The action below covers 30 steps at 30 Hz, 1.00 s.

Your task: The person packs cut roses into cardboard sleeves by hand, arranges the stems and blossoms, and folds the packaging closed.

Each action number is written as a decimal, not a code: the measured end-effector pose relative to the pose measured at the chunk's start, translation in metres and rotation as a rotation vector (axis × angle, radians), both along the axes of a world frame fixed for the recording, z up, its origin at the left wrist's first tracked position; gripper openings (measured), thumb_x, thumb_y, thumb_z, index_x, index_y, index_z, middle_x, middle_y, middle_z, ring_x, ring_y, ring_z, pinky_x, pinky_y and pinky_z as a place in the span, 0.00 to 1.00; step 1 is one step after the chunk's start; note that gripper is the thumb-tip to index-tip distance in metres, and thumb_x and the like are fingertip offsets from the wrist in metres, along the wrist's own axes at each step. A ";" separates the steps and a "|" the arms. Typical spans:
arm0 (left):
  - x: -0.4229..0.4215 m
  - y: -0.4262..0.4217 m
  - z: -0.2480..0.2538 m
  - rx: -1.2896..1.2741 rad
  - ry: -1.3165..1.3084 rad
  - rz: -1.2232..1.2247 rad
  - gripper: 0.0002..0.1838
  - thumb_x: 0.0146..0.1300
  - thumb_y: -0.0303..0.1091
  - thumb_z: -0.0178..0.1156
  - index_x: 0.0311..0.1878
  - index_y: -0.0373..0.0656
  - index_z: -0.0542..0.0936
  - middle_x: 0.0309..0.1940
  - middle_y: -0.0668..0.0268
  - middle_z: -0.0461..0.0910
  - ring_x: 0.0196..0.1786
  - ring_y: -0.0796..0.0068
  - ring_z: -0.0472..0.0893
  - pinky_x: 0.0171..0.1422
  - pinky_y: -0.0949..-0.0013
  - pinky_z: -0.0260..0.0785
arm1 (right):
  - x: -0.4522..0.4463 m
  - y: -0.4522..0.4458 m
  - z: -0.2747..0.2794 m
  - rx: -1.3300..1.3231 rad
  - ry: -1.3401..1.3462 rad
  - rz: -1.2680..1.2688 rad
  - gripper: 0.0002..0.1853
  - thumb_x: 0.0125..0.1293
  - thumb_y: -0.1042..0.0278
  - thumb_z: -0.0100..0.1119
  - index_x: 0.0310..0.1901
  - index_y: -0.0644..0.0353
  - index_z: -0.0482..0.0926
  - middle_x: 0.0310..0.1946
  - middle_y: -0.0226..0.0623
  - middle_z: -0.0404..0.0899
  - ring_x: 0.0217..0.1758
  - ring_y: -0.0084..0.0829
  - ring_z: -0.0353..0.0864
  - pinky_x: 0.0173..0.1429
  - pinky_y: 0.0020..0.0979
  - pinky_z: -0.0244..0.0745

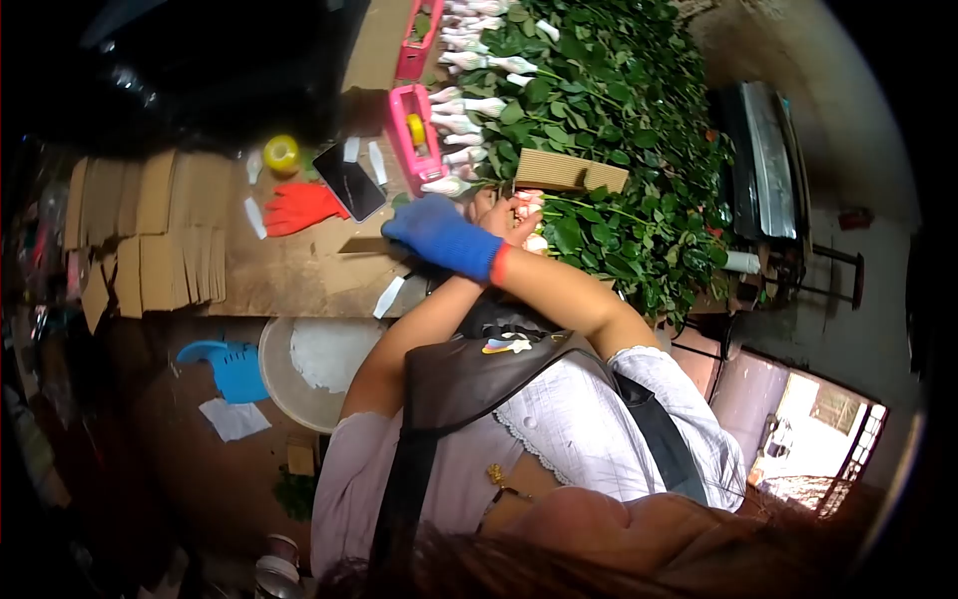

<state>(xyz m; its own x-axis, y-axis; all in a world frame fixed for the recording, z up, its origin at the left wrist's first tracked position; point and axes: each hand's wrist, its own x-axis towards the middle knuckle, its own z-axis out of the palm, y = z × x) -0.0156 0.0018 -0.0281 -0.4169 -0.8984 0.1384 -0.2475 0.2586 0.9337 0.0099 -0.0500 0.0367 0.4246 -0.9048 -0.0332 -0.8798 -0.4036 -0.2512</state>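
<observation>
My arms cross over the table's near edge. My bare left hand (pixel 509 216), partly covered by the right forearm and glove, has its fingers closed around a pale pink rose head (pixel 528 209). A whitish bloom (pixel 537 244) shows just below it. Above that hand lies a corrugated cardboard strip (pixel 571 171) on leafy stems (pixel 599 110). My right hand (pixel 435 235) wears a blue knit glove and reaches across to the left. Its fingers look bunched, with their undersides hidden. A flat brown cardboard piece (pixel 363 245) lies at its fingertips; contact is unclear.
Sleeved white flower heads (pixel 464 125) line the stems' left side. Left of them stand a pink tape dispenser (pixel 401 135), a phone (pixel 349 185), an orange-red glove (pixel 299 208), yellow tape (pixel 281 156) and cardboard stacks (pixel 150 230). A round tub (pixel 274 374) sits below the table edge.
</observation>
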 end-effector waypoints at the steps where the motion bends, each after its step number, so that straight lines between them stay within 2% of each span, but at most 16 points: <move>1: 0.008 0.001 0.017 -0.013 -0.012 -0.015 0.20 0.55 0.45 0.74 0.47 0.46 0.85 0.59 0.51 0.71 0.61 0.51 0.71 0.66 0.55 0.63 | -0.013 0.012 0.023 -0.042 -0.189 -0.101 0.07 0.64 0.61 0.60 0.38 0.53 0.82 0.34 0.33 0.84 0.40 0.39 0.85 0.41 0.41 0.76; 2: -0.010 0.004 -0.023 0.120 0.213 -0.125 0.20 0.58 0.44 0.71 0.50 0.44 0.83 0.59 0.53 0.72 0.61 0.55 0.71 0.67 0.56 0.64 | -0.030 0.026 0.041 -0.085 -0.378 -0.198 0.09 0.63 0.59 0.61 0.38 0.54 0.82 0.35 0.34 0.85 0.40 0.38 0.86 0.41 0.41 0.76; 3: -0.013 0.006 -0.024 0.355 0.563 -0.255 0.20 0.62 0.42 0.67 0.53 0.42 0.80 0.59 0.56 0.72 0.61 0.61 0.72 0.67 0.58 0.64 | -0.057 0.044 0.053 -0.086 -0.524 -0.268 0.14 0.67 0.58 0.62 0.47 0.59 0.83 0.40 0.40 0.84 0.43 0.41 0.84 0.51 0.39 0.78; 4: -0.016 0.008 -0.025 0.620 0.897 -0.362 0.20 0.66 0.40 0.63 0.56 0.39 0.77 0.59 0.59 0.72 0.61 0.67 0.73 0.68 0.59 0.65 | -0.077 0.064 0.076 -0.012 -0.670 -0.438 0.15 0.68 0.58 0.62 0.48 0.61 0.83 0.38 0.39 0.82 0.41 0.34 0.83 0.50 0.35 0.78; 5: -0.020 0.018 -0.061 0.401 0.436 -0.169 0.21 0.63 0.41 0.65 0.55 0.42 0.78 0.57 0.57 0.73 0.62 0.59 0.72 0.67 0.56 0.64 | -0.105 0.074 0.105 0.327 -0.802 -0.531 0.15 0.69 0.58 0.62 0.46 0.63 0.82 0.36 0.35 0.80 0.38 0.27 0.80 0.46 0.31 0.76; 6: -0.007 0.011 -0.044 0.216 0.200 -0.138 0.22 0.60 0.41 0.67 0.56 0.44 0.78 0.56 0.55 0.72 0.62 0.55 0.71 0.67 0.55 0.64 | -0.135 0.096 0.101 0.327 -0.720 -0.642 0.15 0.69 0.56 0.62 0.45 0.60 0.81 0.29 0.30 0.76 0.30 0.23 0.73 0.39 0.27 0.73; 8: 0.009 0.001 0.016 0.103 -0.007 -0.083 0.23 0.54 0.40 0.71 0.54 0.48 0.80 0.56 0.50 0.69 0.64 0.44 0.66 0.67 0.51 0.61 | -0.173 0.132 0.098 0.534 -0.904 -0.993 0.14 0.70 0.57 0.62 0.42 0.62 0.81 0.30 0.24 0.76 0.29 0.15 0.71 0.34 0.22 0.71; 11: 0.012 0.001 0.019 0.143 0.029 -0.087 0.18 0.56 0.42 0.73 0.47 0.47 0.82 0.60 0.49 0.67 0.65 0.45 0.66 0.69 0.51 0.59 | -0.197 0.164 0.084 0.569 -0.825 -1.070 0.15 0.70 0.56 0.62 0.40 0.62 0.80 0.26 0.24 0.75 0.27 0.16 0.72 0.32 0.22 0.70; 12: 0.014 0.000 0.012 0.138 0.030 -0.119 0.22 0.58 0.47 0.71 0.51 0.45 0.83 0.63 0.46 0.66 0.65 0.44 0.65 0.70 0.52 0.58 | -0.199 0.169 0.076 0.600 -0.858 -1.096 0.15 0.70 0.56 0.62 0.38 0.61 0.79 0.25 0.24 0.75 0.26 0.16 0.71 0.31 0.23 0.70; 15: 0.032 -0.008 0.000 0.154 0.174 -0.113 0.17 0.62 0.42 0.69 0.50 0.44 0.83 0.59 0.47 0.70 0.63 0.47 0.68 0.70 0.53 0.57 | -0.197 0.169 0.063 0.669 -0.898 -1.142 0.14 0.70 0.57 0.62 0.34 0.60 0.77 0.22 0.24 0.74 0.23 0.16 0.70 0.27 0.24 0.68; 16: 0.039 -0.014 0.002 0.105 0.189 -0.052 0.13 0.64 0.36 0.66 0.49 0.43 0.83 0.56 0.51 0.73 0.59 0.53 0.73 0.63 0.58 0.66 | -0.194 0.163 0.066 0.675 -0.874 -1.142 0.14 0.70 0.57 0.62 0.33 0.59 0.76 0.22 0.25 0.74 0.22 0.16 0.70 0.26 0.24 0.68; 17: 0.048 -0.016 0.005 0.218 0.264 -0.053 0.09 0.66 0.31 0.64 0.49 0.43 0.83 0.54 0.60 0.74 0.51 0.71 0.75 0.48 0.74 0.69 | -0.190 0.159 0.069 0.681 -0.853 -1.140 0.14 0.70 0.57 0.62 0.32 0.59 0.75 0.21 0.25 0.73 0.21 0.17 0.70 0.25 0.25 0.68; 20: 0.067 -0.024 0.025 0.266 0.253 -0.065 0.08 0.66 0.27 0.63 0.47 0.41 0.82 0.44 0.67 0.78 0.36 0.80 0.76 0.41 0.79 0.68 | -0.185 0.151 0.072 0.690 -0.805 -1.113 0.14 0.68 0.57 0.63 0.34 0.60 0.80 0.22 0.27 0.78 0.21 0.18 0.73 0.26 0.25 0.70; 23: 0.058 -0.028 0.077 0.026 0.090 -0.332 0.10 0.64 0.27 0.64 0.48 0.40 0.81 0.40 0.64 0.78 0.35 0.79 0.77 0.40 0.76 0.69 | -0.185 0.145 0.070 0.689 -0.689 -1.053 0.17 0.67 0.54 0.64 0.35 0.62 0.82 0.21 0.31 0.80 0.22 0.21 0.77 0.28 0.27 0.73; 27: 0.017 -0.029 0.099 -0.401 -0.305 -0.734 0.47 0.45 0.48 0.79 0.65 0.36 0.69 0.44 0.51 0.80 0.45 0.49 0.81 0.51 0.55 0.75 | -0.189 0.147 0.060 0.546 -0.517 -0.917 0.18 0.66 0.51 0.63 0.35 0.61 0.83 0.22 0.37 0.81 0.24 0.32 0.80 0.33 0.35 0.77; 30: -0.002 -0.028 0.110 -0.350 -0.615 -0.825 0.56 0.36 0.52 0.83 0.66 0.36 0.64 0.49 0.48 0.79 0.54 0.47 0.79 0.57 0.56 0.74 | -0.182 0.158 0.066 0.237 -0.176 -0.773 0.16 0.65 0.50 0.62 0.33 0.56 0.84 0.25 0.40 0.83 0.28 0.42 0.82 0.37 0.40 0.78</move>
<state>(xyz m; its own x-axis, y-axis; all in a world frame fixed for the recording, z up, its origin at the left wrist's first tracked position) -0.0174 -0.0263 0.0821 -0.9593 -0.2614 -0.1066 -0.2758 0.7874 0.5513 -0.1725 0.1080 0.1030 -0.2975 -0.9212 -0.2507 -0.8273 0.3798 -0.4139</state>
